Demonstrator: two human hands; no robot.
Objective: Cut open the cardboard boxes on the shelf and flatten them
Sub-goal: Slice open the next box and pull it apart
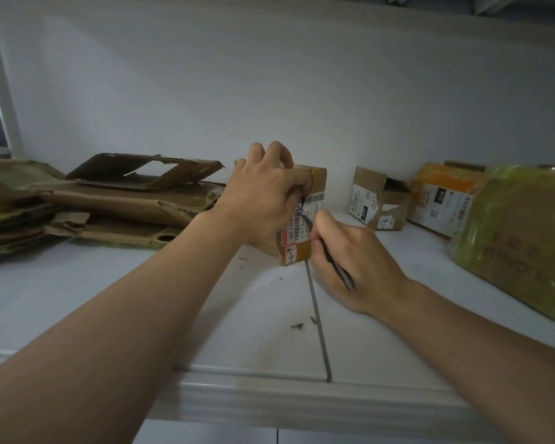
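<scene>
A small brown cardboard box [316, 184] with a white barcode label stands on the white shelf [109, 299] at the centre. My left hand [263, 193] grips its top and left side, fingers curled over the upper edge. My right hand [350, 261] holds a thin dark knife [337, 267] like a pen, with its tip against the labelled front face of the box. A pile of flattened cardboard [109, 200] lies on the shelf to the left.
To the right stand a small opened box [377, 200], an orange-taped box [442, 197] and a large box wrapped in green tape [519, 235]. The white back wall is close behind. Cardboard scraps lie near the shelf seam [316, 315].
</scene>
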